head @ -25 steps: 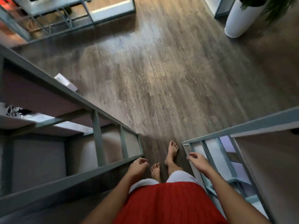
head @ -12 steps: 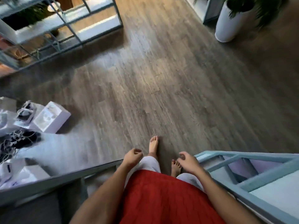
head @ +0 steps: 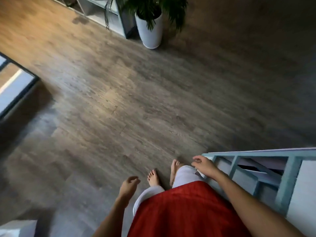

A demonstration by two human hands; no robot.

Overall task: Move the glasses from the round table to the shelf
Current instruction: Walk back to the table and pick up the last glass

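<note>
Neither the glasses nor the round table appear in the head view. My left hand (head: 128,185) hangs low at centre left over the wooden floor, fingers loosely curled, holding nothing. My right hand (head: 203,165) is at centre right, fingers apart and empty, just beside the corner of a blue-grey shelf unit (head: 289,178) that fills the lower right. My bare feet stand on the floor between the two hands.
A tall white planter (head: 151,30) with a green plant stands at the top centre, beside a white shelf unit (head: 109,17). A dark-framed shelf edge (head: 15,93) juts in from the left. A white box corner (head: 18,228) shows at bottom left. Wooden floor (head: 136,103) spreads between them.
The view has swung to the right while I walk: the left shelf and the white boxes have slid out of sight, and the planter has come closer. Both hands stay empty.
</note>
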